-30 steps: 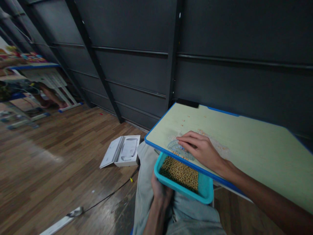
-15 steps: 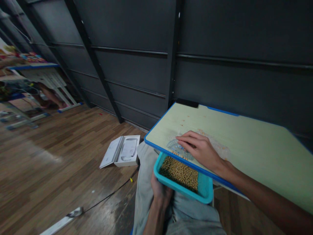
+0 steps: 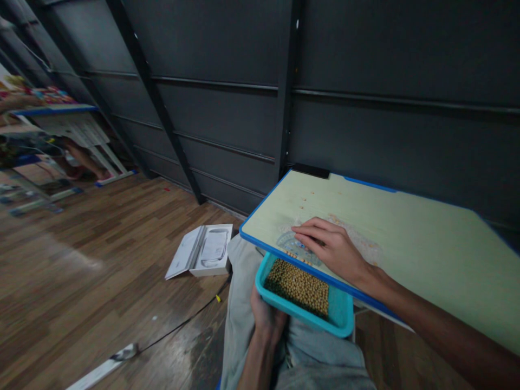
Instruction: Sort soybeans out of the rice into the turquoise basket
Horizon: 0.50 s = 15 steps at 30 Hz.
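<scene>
My left hand (image 3: 266, 314) holds a turquoise plastic basket (image 3: 347, 317) from below, its fingers mostly hidden under it. Yellow soybeans (image 3: 303, 287) fill much of the basket, with something dark green along the near-left side. The basket sits over my lap, close under the blue front edge of a pale green desk (image 3: 426, 244). My right hand (image 3: 331, 244) is low over the desktop, palm down, its fingers stretched out to the left and nothing visible in them. A few beans (image 3: 298, 257) lie along the edge beside it, by a round printed pattern (image 3: 286, 241).
Small crumbs and a whitish patch (image 3: 361, 241) mark the desktop; a black flat object (image 3: 311, 171) lies at its back corner. An open white box (image 3: 211, 252) and a cable (image 3: 182, 325) lie on the floor. Another person's legs (image 3: 83, 157) show under a desk at left.
Hardly anything differs. My right hand stays in nearly the same place over the desk edge, and my left hand keeps the basket still.
</scene>
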{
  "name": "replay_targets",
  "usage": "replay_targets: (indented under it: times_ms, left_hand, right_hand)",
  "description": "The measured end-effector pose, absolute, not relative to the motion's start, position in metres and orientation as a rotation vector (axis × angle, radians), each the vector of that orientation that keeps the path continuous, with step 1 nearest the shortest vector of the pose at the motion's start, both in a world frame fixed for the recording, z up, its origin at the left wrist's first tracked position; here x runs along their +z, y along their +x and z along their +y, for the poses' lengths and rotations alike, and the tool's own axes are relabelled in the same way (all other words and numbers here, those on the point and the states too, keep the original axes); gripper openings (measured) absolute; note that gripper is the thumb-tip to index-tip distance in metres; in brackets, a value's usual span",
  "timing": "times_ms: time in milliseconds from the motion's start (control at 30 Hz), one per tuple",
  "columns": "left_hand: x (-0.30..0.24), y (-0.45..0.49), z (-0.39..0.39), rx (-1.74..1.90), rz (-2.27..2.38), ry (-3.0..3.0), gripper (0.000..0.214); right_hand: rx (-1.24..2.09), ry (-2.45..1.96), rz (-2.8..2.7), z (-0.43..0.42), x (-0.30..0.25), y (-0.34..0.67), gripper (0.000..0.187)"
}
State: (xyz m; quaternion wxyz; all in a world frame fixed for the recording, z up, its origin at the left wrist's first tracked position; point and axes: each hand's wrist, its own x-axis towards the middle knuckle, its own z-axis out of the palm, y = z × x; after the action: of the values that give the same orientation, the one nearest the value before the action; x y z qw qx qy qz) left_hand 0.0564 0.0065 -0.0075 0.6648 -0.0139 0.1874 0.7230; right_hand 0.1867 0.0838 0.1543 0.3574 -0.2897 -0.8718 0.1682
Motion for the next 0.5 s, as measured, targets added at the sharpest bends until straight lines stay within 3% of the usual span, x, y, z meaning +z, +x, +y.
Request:
replay_targets:
  times_ms: [500]
  left_hand:
    - [-0.0058, 0.0573, 0.006, 1.654, 0.503, -0.105, 0.041]
  right_hand:
    - [0.429, -0.756, -2.264, 0.082, 0.1565, 0.1864, 0.019]
